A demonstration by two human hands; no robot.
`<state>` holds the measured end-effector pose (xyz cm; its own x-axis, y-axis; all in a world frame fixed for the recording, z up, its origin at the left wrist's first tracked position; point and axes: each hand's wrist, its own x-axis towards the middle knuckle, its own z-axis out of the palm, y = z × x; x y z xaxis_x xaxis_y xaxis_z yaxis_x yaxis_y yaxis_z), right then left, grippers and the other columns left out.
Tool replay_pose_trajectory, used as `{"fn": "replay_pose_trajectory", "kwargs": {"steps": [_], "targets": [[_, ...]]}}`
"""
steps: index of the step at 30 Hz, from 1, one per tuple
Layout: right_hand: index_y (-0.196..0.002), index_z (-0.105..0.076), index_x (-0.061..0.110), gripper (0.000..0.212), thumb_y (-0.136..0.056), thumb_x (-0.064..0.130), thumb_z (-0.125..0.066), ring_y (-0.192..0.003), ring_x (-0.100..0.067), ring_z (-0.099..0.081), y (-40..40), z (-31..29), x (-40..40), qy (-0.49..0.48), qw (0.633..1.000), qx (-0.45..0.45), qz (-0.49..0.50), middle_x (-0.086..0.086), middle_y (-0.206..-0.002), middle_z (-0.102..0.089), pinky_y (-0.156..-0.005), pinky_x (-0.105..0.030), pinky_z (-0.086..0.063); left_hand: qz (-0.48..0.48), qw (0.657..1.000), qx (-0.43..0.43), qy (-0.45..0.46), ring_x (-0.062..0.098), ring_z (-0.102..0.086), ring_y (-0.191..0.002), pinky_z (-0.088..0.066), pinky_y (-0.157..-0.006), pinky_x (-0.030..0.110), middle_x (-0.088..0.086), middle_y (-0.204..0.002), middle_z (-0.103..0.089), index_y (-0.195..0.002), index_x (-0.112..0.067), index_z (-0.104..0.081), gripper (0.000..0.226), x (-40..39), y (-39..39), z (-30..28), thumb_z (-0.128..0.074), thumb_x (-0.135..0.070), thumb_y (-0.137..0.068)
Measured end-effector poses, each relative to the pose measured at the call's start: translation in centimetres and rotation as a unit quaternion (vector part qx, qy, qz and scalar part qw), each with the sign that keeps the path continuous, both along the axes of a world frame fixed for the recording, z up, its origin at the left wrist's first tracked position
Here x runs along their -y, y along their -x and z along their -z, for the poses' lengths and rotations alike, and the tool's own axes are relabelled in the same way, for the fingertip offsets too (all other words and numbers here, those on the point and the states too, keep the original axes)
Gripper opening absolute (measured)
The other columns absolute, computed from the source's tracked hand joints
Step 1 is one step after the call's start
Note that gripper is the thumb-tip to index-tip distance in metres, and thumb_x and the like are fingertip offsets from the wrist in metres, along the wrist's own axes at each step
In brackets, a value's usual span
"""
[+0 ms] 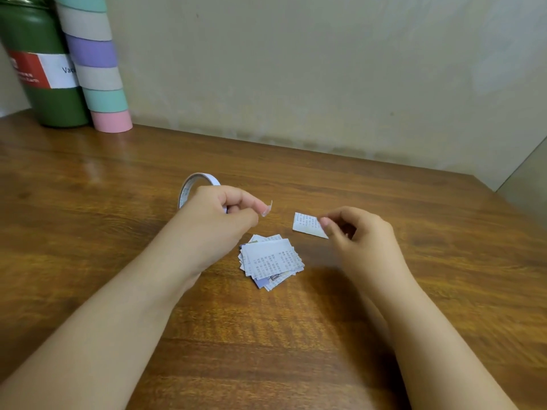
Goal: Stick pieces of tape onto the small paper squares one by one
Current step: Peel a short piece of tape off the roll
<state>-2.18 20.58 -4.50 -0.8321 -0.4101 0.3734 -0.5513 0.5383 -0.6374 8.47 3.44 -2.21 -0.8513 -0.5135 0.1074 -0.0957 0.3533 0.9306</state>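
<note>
My left hand [219,214] grips a white tape roll [189,186] just above the table. A small torn piece of tape [268,209] sticks to its extended fingertip. To the right, my right hand [355,232] has its fingers curled and pinches the right edge of one small printed paper square [306,223], low over the table. Between and below the hands, a loose pile of several small paper squares [270,263] lies on the wooden table [118,202].
At the far left corner, a green flask [44,69] with a red and white label stands against the wall. A tall tube with pastel stripes [97,72] stands beside it. The wall runs close behind the table, and the table's right edge [518,208] slants away.
</note>
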Motion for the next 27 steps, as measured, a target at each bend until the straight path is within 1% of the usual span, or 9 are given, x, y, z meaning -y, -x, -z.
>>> {"fn": "replay_pose_trajectory", "kwargs": {"steps": [2,4,9,12,14,18,20,24,27], "targets": [[-0.087,-0.069,0.024,0.011,-0.089,0.016,-0.062,-0.073,0.008,-0.051,-1.0,0.3,0.6,-0.019,0.998,-0.026,-0.057,0.018,-0.073,-0.057,-0.063,-0.005,-0.035,-0.004,1.000,-0.003,0.004,0.002,-0.047,-0.064,-0.038,-0.050,0.005,0.022,-0.101,-0.064,-0.075,-0.027,-0.072,0.025,0.0,0.0,-0.1,-0.057,-0.010,-0.085],[-0.091,-0.070,0.026,0.012,-0.089,0.017,-0.061,-0.076,0.003,-0.050,-1.6,0.6,1.0,-0.050,0.994,-0.029,-0.095,0.016,-0.077,-0.056,-0.064,-0.006,-0.034,-0.001,1.000,-0.004,0.010,0.001,-0.041,-0.054,-0.034,-0.046,0.002,0.019,-0.082,-0.058,-0.075,-0.025,-0.071,0.024,-0.1,-0.1,-0.3,-0.057,-0.008,-0.084],[-0.115,-0.063,0.029,0.028,-0.088,0.030,-0.063,-0.101,0.005,-0.039,-2.5,1.1,1.7,-0.157,0.973,-0.043,-0.161,0.018,-0.112,-0.055,-0.081,0.001,-0.025,0.001,1.000,0.009,0.028,0.008,-0.041,-0.058,-0.036,-0.053,0.015,0.004,-0.066,-0.041,-0.077,-0.025,-0.070,0.022,-0.1,-0.2,-0.4,-0.057,-0.009,-0.083],[-0.126,-0.057,0.030,0.044,-0.084,0.039,-0.066,-0.119,-0.003,-0.035,-2.7,0.8,1.8,-0.221,0.957,-0.039,-0.183,0.018,-0.123,-0.054,-0.090,-0.013,-0.026,0.002,0.999,0.010,0.033,0.007,-0.042,-0.058,-0.038,-0.055,0.015,-0.003,-0.058,-0.037,-0.077,-0.025,-0.070,0.022,-0.1,-0.2,-0.3,-0.057,-0.010,-0.083],[-0.124,-0.058,0.031,0.043,-0.083,0.043,-0.066,-0.117,-0.008,-0.039,-2.7,0.7,1.9,-0.249,0.950,-0.045,-0.180,0.016,-0.116,-0.059,-0.092,-0.023,-0.026,0.002,0.999,0.009,0.037,0.008,-0.040,-0.057,-0.037,-0.055,0.015,-0.004,-0.056,-0.035,-0.077,-0.025,-0.070,0.022,0.0,-0.2,-0.3,-0.056,-0.009,-0.083],[-0.103,-0.069,0.033,0.020,-0.088,0.043,-0.059,-0.104,-0.013,-0.046,-2.5,0.6,2.0,-0.251,0.948,-0.048,-0.190,0.014,-0.092,-0.063,-0.084,-0.027,-0.027,0.008,0.999,0.008,0.040,0.012,-0.041,-0.061,-0.037,-0.055,0.016,-0.003,-0.056,-0.035,-0.078,-0.025,-0.070,0.022,-0.1,-0.2,-0.3,-0.057,-0.009,-0.083],[-0.095,-0.072,0.032,0.014,-0.090,0.037,-0.060,-0.102,-0.016,-0.052,-2.5,0.7,1.8,-0.226,0.952,-0.032,-0.204,0.008,-0.094,-0.069,-0.086,-0.030,-0.036,0.008,0.999,0.010,0.035,0.014,-0.044,-0.066,-0.038,-0.059,0.019,0.000,-0.060,-0.037,-0.078,-0.025,-0.070,0.022,0.0,-0.2,-0.3,-0.056,-0.009,-0.084],[-0.099,-0.073,0.026,0.015,-0.090,0.025,-0.063,-0.099,-0.011,-0.058,-2.6,0.5,1.4,-0.192,0.964,-0.012,-0.183,0.005,-0.102,-0.071,-0.087,-0.028,-0.043,0.009,0.999,0.009,0.033,0.013,-0.041,-0.064,-0.037,-0.051,0.010,0.002,-0.062,-0.037,-0.078,-0.026,-0.070,0.024,0.1,-0.2,-0.3,-0.055,-0.009,-0.084],[-0.095,-0.074,0.025,0.012,-0.088,0.023,-0.065,-0.094,-0.013,-0.061,-2.8,0.4,1.4,-0.168,0.970,-0.064,-0.165,0.005,-0.095,-0.072,-0.083,-0.029,-0.044,0.014,1.000,0.006,0.027,0.016,-0.044,-0.069,-0.035,-0.049,0.002,0.011,-0.067,-0.044,-0.078,-0.024,-0.070,0.024,0.2,-0.2,-0.2,-0.055,-0.007,-0.084]]}}
